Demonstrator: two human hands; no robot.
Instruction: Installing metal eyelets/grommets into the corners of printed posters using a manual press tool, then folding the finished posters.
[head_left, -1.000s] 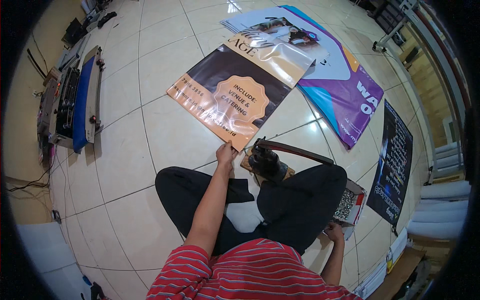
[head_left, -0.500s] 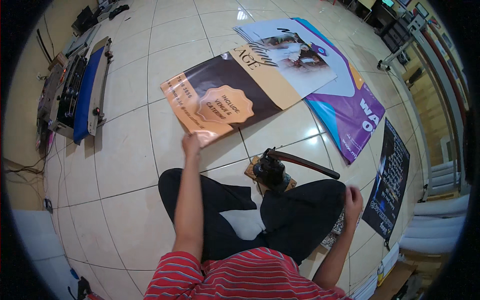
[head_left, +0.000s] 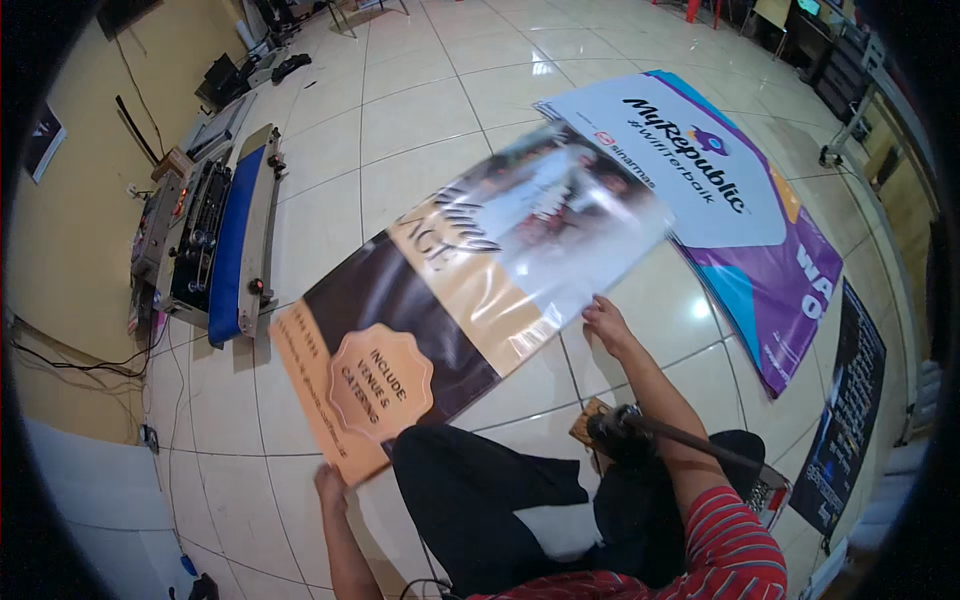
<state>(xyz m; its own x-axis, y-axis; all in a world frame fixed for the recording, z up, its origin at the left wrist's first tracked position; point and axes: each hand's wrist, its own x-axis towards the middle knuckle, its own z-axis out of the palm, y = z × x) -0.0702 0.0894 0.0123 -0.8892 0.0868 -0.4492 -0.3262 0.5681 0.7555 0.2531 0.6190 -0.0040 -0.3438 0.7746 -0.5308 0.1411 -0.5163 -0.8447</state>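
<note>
A glossy printed banner (head_left: 460,290) in brown, tan and orange, with a blurred photo on its far part, stretches slantwise in front of me. My left hand (head_left: 330,487) pinches its near left corner beside my knee. Farther right, my right hand (head_left: 605,325) is closed on the banner's near right edge. Under my right forearm stands a black hand press (head_left: 622,435) on a wooden base (head_left: 590,424), its long lever (head_left: 700,455) slanting toward the right. Part of the press is hidden by my arm and leg.
A purple, white and blue banner stack (head_left: 725,190) lies on the tiles at the far right. Beyond it is a dark banner (head_left: 850,410). A machine with a blue belt (head_left: 240,240) stands left, near cables. A metal frame on wheels (head_left: 860,120) stands far right.
The brown and orange banner has slid off the purple stack toward me and left. My right hand has moved from beside my knee to its edge. My view has shifted.
</note>
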